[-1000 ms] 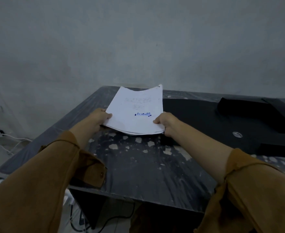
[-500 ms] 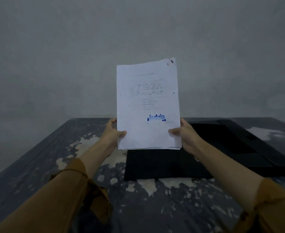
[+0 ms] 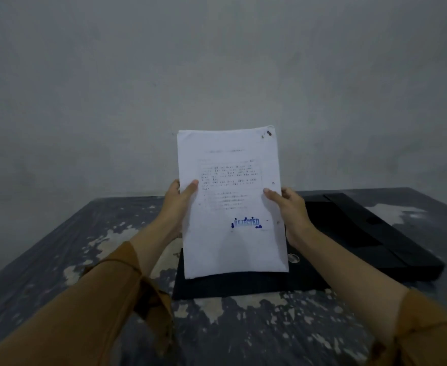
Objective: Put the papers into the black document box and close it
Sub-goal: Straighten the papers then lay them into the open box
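Papers (image 3: 230,204): white stapled stack, held upright above the desk, printed face toward the camera; blue "REJECTED" stamp (image 3: 246,223) low on the page; staple at the upper right corner.
Left hand (image 3: 178,204): grip closed on the stack's left edge — thumb on the front, fingers behind.
Right hand (image 3: 289,210): grip closed on the right edge, thumb on the front.
Black document box (image 3: 335,260): lay open and flat on the desk, directly below and behind the papers; the lower edge of the stack stood over its near panel — contact could not be told.
Desk (image 3: 58,249): dark, worn top with pale chipped patches.
Sleeves: brown, pushed back on both forearms.
Wall (image 3: 217,75): plain grey.
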